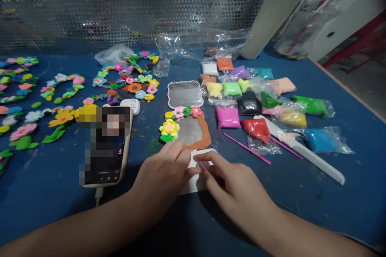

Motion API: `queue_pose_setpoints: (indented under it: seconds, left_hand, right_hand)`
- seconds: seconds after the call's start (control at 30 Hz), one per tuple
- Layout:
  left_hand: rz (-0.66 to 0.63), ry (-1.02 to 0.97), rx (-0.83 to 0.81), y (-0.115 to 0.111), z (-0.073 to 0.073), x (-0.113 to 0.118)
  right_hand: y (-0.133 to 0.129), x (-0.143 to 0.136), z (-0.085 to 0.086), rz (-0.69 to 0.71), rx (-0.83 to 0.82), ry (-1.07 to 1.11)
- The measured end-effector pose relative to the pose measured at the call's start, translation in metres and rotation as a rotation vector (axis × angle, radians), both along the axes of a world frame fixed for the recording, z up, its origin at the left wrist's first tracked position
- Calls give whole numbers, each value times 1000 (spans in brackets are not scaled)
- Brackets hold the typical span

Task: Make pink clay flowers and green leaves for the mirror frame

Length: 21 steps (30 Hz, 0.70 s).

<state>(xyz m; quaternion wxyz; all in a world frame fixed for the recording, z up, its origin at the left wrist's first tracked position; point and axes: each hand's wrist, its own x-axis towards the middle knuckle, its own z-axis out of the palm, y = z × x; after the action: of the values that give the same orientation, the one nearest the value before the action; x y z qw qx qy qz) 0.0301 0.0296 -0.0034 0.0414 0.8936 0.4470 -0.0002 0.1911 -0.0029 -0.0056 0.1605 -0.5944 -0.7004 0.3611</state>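
My right hand (232, 176) pinches a short pink modelling tool (202, 165), its tip at a small green piece of clay (198, 166). Beneath lies a white board (193, 184), partly covered by both hands. My left hand (164, 170) is closed, fingers curled and thumb tip close to the green clay; whatever its fingers hold is hidden. Just beyond the hands sits a mirror (190, 131) with a brown clay border (206, 134). Pink, yellow and red clay flowers with green leaves decorate its left and top sides. Behind it, a plain white-framed mirror (185, 94) rests on the table.
A phone (110, 148) on a cable stands left of my hands, near a white earbud case (132, 106). Clay flower decorations (62, 117) spread leftward. On the right are bagged clays (228, 117), a pink stick (247, 148), a white comb (319, 161) and a tall bottle (271, 16).
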Motion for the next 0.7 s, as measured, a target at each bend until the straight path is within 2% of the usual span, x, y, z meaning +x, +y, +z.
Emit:
queue_pose_setpoints:
  seconds: [0.43, 0.7]
  left_hand:
    - [-13, -39, 39, -1, -2, -1]
    - [-6, -6, 16, 0, -2, -1]
  right_hand:
    - [-3, 6, 0, -14, -58, 99]
    - [-4, 4, -1, -8, -82, 51]
